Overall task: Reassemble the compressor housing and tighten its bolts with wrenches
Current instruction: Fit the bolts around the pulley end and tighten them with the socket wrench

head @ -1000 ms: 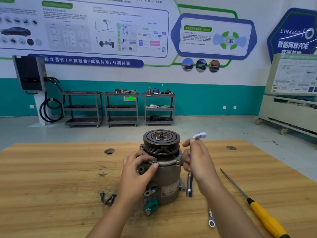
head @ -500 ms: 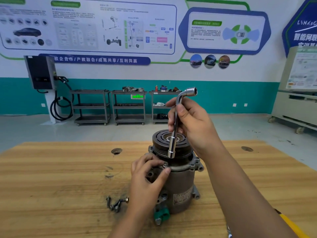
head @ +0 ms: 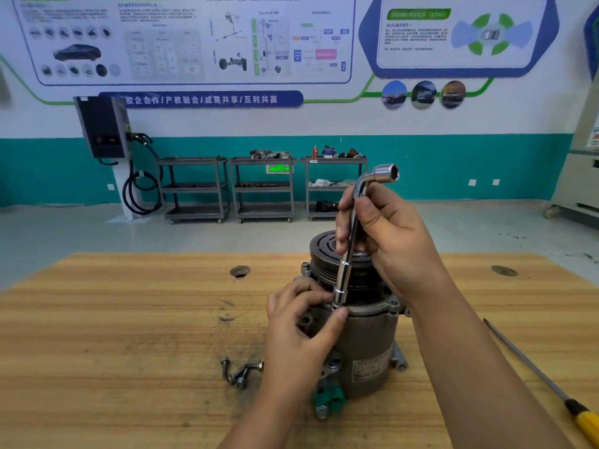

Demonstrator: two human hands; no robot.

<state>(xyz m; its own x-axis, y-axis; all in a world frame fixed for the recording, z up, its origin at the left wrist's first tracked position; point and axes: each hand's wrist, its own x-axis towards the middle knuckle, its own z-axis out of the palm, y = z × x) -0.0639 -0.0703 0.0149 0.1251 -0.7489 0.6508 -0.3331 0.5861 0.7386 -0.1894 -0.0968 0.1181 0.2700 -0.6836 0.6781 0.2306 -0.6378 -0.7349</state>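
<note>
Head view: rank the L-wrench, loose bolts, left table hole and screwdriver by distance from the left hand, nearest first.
1. L-wrench: its lower end is at the left hand's fingertips.
2. Loose bolts: on the table, just left of the wrist.
3. Left table hole: farther back, to the left.
4. Screwdriver: far right.

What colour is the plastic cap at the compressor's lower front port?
Green; the cap shows best in the head view, low on the compressor.
</note>
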